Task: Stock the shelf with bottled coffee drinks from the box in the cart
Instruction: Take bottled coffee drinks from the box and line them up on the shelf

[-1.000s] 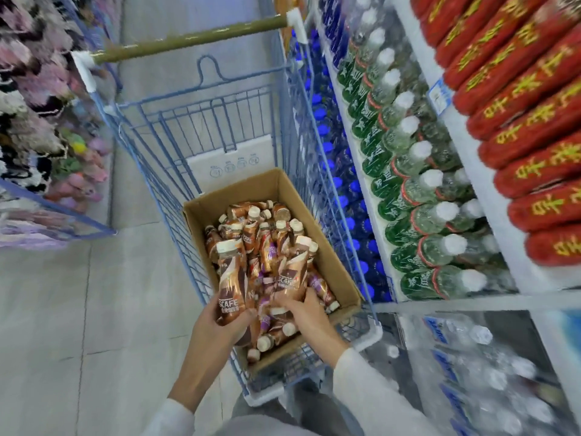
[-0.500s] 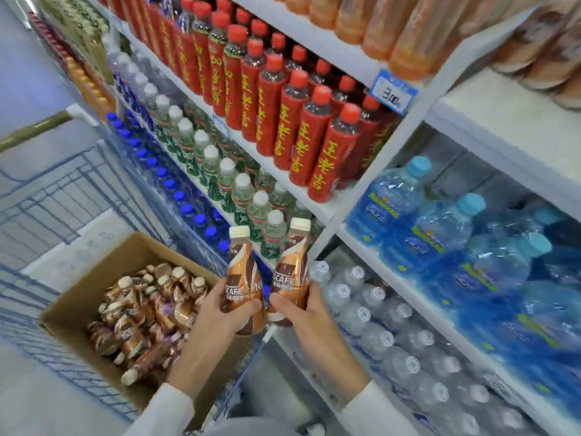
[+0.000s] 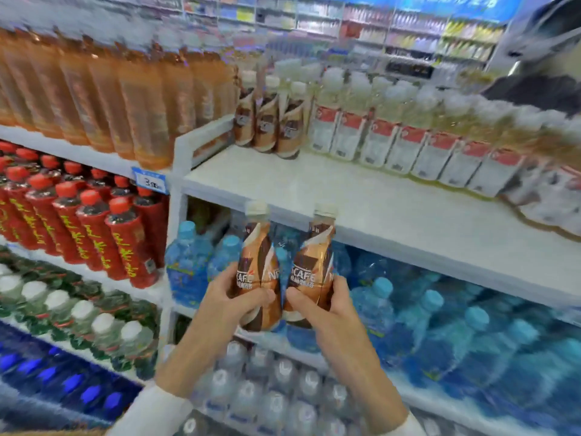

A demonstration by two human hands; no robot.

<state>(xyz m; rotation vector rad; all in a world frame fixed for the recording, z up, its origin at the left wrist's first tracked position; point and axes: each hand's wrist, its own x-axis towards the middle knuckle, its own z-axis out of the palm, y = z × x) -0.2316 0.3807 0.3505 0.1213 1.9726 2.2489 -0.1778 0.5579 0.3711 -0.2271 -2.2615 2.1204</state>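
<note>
My left hand (image 3: 231,305) grips one brown bottled coffee drink (image 3: 256,262) with a white cap, held upright. My right hand (image 3: 323,306) grips a second coffee bottle (image 3: 314,262) right beside it, the two bottles nearly touching. Both are held just below the front edge of a white shelf (image 3: 361,209). At the back left of that shelf stand three coffee bottles (image 3: 270,121) of the same kind. The cart and its box are out of view.
Pale bottles with red-and-white labels (image 3: 408,143) line the shelf's back and right. Orange drink bottles (image 3: 125,99) and red bottles (image 3: 94,228) fill the left bay. Blue water bottles (image 3: 440,325) sit below the shelf, clear ones (image 3: 267,388) lower still. A white upright (image 3: 177,215) divides the bays.
Both hands have lifted the two coffee bottles out of the box and up toward the white shelf. The view has swung up and right, away from the cart.
</note>
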